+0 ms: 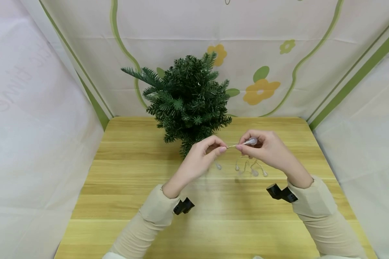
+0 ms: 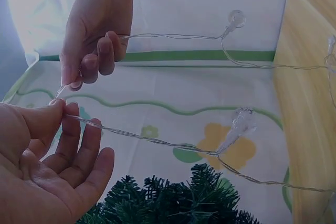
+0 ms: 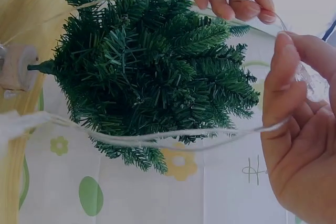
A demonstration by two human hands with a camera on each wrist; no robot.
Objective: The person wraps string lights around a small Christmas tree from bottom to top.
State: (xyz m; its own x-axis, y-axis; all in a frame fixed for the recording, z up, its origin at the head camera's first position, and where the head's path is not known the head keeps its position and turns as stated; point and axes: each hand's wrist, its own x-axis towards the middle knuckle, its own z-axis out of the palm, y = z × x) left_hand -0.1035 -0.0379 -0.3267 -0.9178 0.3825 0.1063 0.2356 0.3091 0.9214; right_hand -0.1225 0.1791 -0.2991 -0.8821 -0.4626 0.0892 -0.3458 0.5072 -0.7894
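Note:
Between thumb and fingertips, my left hand (image 1: pixel 197 160) pinches the thin clear wire of a string of lights (image 2: pixel 157 141). My right hand (image 1: pixel 269 149) pinches the same wire a short way to the right. The stretch between them looks taut. A clear bulb (image 1: pixel 253 141) shows at the right hand's fingers. Below the hands, more wire hangs in loops with several bulbs, among them a clear bulb (image 1: pixel 254 173). Just behind the left hand stands a small green artificial Christmas tree (image 1: pixel 189 97). Its round wooden base (image 3: pixel 18 69) shows in the right wrist view.
A wood-grain table (image 1: pixel 123 201) lies beneath the hands and tree. White cloth with printed flowers (image 1: pixel 262 91) hangs behind, and pale cloth walls (image 1: pixel 29 144) stand at both sides. Small black cameras (image 1: pixel 183 206) are worn at both wrists.

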